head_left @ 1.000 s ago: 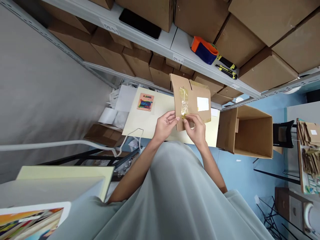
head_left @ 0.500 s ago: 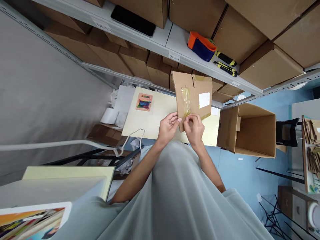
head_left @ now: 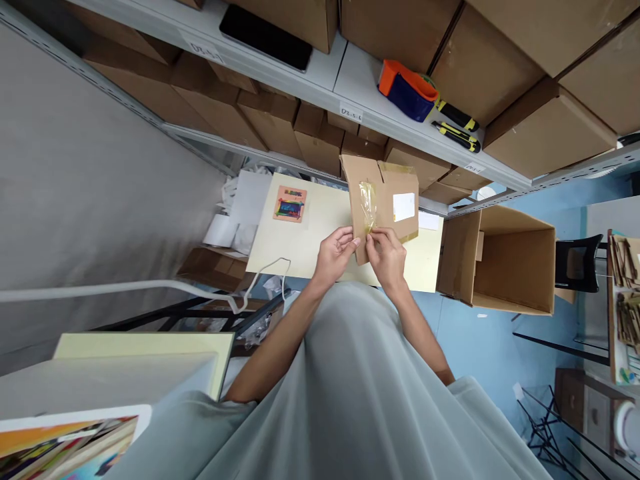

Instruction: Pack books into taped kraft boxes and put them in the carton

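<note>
A flattish cardboard box (head_left: 393, 180) stands tilted up over the cream table, a white label on its right part. Along its left part runs a crumpled strip of clear yellowish tape (head_left: 368, 200). My left hand (head_left: 334, 255) grips the box's lower left edge between thumb and fingers. Just right of it, my right hand (head_left: 387, 257) pinches the lower end of the tape against the cardboard. Whether the tape end is lifted there is hidden by the fingers.
The cream table (head_left: 320, 213) bears a colourful card (head_left: 290, 204). Above it, a shelf (head_left: 360, 73) holds boxes, a black phone (head_left: 266, 37), an orange and blue tape dispenser (head_left: 407, 90) and cutters (head_left: 456, 137). A large open carton (head_left: 515, 260) stands right; a white cable (head_left: 165, 285) hangs left.
The box has tipped slightly and its top edge sits lower and a little further left. My right hand has shifted slightly left, still pinching at the tape's lower end.
</note>
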The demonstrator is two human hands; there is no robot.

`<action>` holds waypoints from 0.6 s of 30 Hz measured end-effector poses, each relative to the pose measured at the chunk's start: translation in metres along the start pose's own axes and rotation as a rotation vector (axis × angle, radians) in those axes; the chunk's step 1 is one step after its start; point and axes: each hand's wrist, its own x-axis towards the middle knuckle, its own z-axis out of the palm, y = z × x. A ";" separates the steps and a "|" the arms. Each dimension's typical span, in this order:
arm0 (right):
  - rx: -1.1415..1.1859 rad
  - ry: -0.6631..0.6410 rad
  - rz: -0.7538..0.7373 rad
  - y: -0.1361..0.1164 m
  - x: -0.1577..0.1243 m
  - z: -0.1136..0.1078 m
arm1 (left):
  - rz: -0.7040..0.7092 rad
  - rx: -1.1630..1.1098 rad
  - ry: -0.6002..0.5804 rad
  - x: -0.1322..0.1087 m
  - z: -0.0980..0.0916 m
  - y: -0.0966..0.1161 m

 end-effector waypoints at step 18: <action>-0.003 -0.252 0.266 0.067 -0.029 0.091 | -0.295 0.025 0.091 0.028 -0.059 -0.111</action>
